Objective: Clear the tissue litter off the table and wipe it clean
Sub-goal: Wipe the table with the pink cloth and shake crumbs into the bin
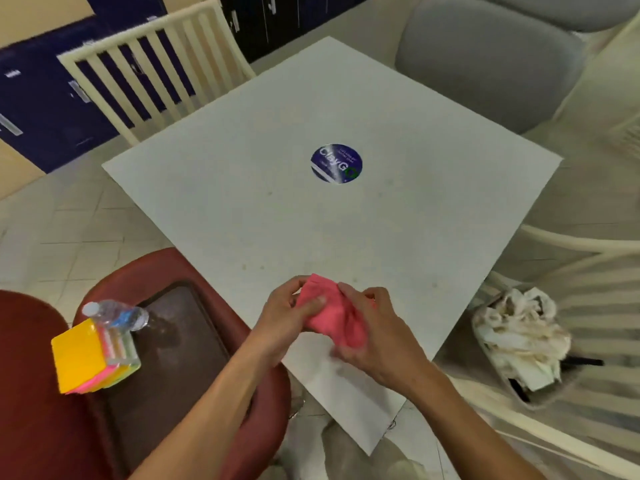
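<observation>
light: even, soft indoor, fairly bright | shadows: faint, diffuse under the hands on the counter | glare: none strong | blur: overall softness, compression smear | edges: wide-angle bending, slatted chair curved

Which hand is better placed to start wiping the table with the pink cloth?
Probably the right hand: it covers most of the pink cloth from above, over the table. The left hand only pinches its edge.

Pale tiled floor surrounds the white surface. Beyond it stands a cream slatted chair before dark blue cabinets; a grey chair sits right of that.
</observation>
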The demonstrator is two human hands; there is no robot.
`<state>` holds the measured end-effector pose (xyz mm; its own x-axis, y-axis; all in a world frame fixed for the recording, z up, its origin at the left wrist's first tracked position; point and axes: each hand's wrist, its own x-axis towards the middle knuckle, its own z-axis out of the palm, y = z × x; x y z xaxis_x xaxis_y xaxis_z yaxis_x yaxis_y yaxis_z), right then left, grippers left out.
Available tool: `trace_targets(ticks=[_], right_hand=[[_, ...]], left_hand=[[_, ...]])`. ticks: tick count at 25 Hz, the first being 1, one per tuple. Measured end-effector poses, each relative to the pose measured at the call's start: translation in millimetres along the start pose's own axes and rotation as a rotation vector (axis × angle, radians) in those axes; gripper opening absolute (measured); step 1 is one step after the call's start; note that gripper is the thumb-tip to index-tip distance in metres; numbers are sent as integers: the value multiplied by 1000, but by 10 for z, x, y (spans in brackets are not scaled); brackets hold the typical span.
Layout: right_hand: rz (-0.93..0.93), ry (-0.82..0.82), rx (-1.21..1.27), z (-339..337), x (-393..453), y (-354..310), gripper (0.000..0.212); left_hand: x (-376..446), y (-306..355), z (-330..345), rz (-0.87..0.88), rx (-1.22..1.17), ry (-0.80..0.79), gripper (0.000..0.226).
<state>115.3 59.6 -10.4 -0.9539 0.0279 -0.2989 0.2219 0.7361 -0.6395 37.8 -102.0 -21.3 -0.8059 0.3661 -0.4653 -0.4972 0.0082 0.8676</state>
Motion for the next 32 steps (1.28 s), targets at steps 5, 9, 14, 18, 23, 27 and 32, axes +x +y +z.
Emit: trace_targets(ticks=[5, 9, 14, 18, 23, 27, 32], right_hand=[[61, 338, -41, -384, 192, 651, 45], [167, 572, 50, -855, 532, 1208, 15], [375, 834, 166, -1417, 927, 1797, 15], [405, 737, 102, -1469, 1263, 2040, 10], [380, 657, -66, -1238, 1787, 1987, 44], [333, 566, -83, -1200, 2371, 1741, 52], [60, 308, -233, -1064, 2846, 1299, 63]], left_hand=[[616, 109, 849, -58, 51, -76, 20], [1136, 275, 1379, -53, 104, -141, 25], [1654, 365, 1163, 234, 496, 143, 11], [1610, 321, 498, 365, 708, 460, 11], [1055, -121, -284, 474, 901, 656, 29], [885, -421, -555, 459, 953, 667, 46], [936, -484, -573, 513, 1003, 682, 43]])
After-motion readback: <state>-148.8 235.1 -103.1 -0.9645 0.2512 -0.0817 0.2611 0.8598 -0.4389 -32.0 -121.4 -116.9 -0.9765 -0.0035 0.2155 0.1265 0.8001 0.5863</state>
